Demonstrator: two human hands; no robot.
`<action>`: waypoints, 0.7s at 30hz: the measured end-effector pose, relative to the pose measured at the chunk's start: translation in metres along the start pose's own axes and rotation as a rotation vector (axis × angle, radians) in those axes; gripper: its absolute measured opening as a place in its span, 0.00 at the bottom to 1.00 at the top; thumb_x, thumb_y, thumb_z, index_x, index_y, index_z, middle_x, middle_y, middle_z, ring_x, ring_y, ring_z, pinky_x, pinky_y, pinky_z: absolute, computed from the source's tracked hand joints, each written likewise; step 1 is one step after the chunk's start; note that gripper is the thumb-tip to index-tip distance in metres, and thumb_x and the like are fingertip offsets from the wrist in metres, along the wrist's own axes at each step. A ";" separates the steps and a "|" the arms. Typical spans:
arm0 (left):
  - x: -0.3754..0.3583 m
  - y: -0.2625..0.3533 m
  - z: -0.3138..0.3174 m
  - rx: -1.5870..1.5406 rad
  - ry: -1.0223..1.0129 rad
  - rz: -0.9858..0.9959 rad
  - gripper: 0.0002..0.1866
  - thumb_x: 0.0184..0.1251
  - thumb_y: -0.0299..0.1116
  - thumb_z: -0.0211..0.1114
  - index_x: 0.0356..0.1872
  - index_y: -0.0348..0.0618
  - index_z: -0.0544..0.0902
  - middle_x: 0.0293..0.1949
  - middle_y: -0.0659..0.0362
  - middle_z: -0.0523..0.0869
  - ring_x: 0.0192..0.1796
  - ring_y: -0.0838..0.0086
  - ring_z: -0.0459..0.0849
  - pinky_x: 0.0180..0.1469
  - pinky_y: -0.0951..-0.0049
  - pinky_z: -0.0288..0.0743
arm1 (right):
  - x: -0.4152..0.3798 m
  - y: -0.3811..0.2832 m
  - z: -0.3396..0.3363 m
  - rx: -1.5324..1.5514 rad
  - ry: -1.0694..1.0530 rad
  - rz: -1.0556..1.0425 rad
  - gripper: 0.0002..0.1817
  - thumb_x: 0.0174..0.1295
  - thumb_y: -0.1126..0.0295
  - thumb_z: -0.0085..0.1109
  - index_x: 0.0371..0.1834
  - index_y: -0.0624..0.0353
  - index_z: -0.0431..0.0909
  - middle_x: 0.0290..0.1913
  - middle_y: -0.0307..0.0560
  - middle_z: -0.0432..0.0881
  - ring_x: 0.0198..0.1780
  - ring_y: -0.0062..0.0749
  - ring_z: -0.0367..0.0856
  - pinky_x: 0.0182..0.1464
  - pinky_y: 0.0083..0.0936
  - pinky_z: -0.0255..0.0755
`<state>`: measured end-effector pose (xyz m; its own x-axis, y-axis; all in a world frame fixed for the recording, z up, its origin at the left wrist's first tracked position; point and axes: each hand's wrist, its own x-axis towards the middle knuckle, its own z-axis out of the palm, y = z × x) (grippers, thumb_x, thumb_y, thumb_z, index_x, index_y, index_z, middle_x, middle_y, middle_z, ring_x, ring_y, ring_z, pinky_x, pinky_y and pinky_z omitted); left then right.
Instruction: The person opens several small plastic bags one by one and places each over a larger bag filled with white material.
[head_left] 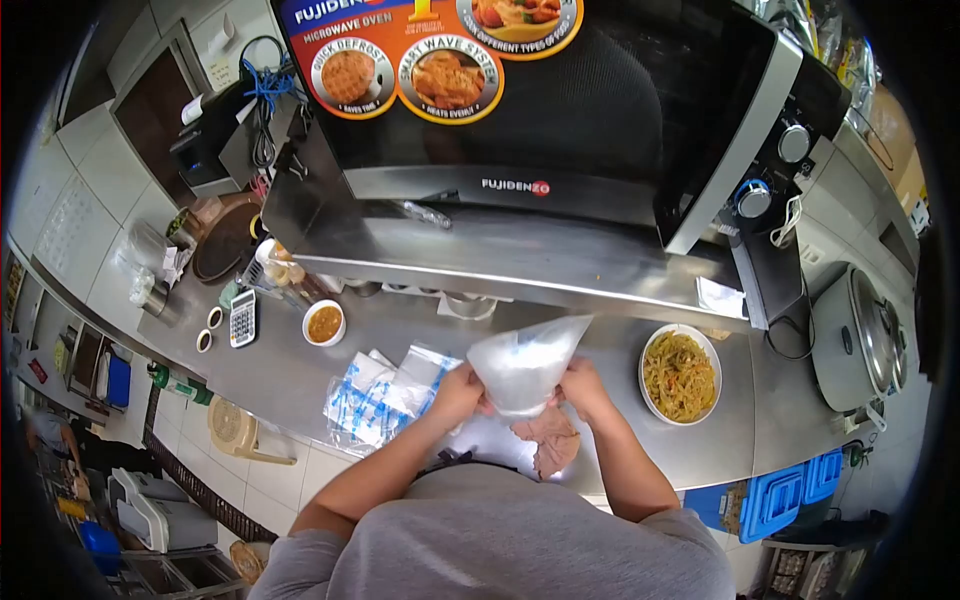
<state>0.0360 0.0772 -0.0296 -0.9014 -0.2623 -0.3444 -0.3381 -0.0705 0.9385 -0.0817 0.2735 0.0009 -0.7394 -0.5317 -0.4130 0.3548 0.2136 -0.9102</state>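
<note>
Head view: left fingers [461,394] and right fingers [580,388] pinching opposite sides of clear plastic bag [525,368].

Clear bag held open over the bench
Left hand [460,393] and right hand [583,388] grip the clear bag [525,365]; noodle bowl [680,374] rightward.

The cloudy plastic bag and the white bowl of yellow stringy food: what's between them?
From bag to bowl: right hand, then bare metal counter, in head view.

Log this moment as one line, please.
left hand: holds translucent plastic bag | right hand: holds same bag | right of bag: white round bowl, yellowish food
</note>
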 end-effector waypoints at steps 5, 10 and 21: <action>0.018 0.008 0.007 0.063 -0.077 -0.123 0.16 0.70 0.36 0.53 0.51 0.33 0.76 0.31 0.52 0.83 0.26 0.70 0.84 0.24 0.70 0.83 | 0.016 0.020 0.012 -0.270 0.134 -0.078 0.15 0.68 0.67 0.50 0.40 0.71 0.78 0.22 0.51 0.81 0.18 0.29 0.79 0.20 0.26 0.73; 0.013 -0.001 0.010 -0.060 -0.035 -0.205 0.14 0.69 0.36 0.56 0.47 0.36 0.77 0.26 0.57 0.79 0.23 0.73 0.81 0.22 0.71 0.81 | 0.005 0.040 0.028 -0.273 0.341 -0.173 0.10 0.63 0.73 0.50 0.33 0.70 0.78 0.28 0.53 0.82 0.25 0.31 0.80 0.25 0.27 0.72; -0.094 -0.093 -0.142 1.129 0.356 0.373 0.30 0.61 0.44 0.66 0.62 0.45 0.72 0.70 0.47 0.61 0.73 0.48 0.54 0.72 0.41 0.43 | -0.084 0.157 -0.014 -1.186 0.594 -0.719 0.06 0.53 0.71 0.62 0.33 0.59 0.79 0.44 0.51 0.79 0.47 0.48 0.76 0.47 0.37 0.69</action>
<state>0.1906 -0.0284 -0.0812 -0.9288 -0.3470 0.1303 -0.2792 0.8861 0.3699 0.0283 0.3634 -0.1079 -0.7700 -0.4708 0.4308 -0.6131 0.7330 -0.2947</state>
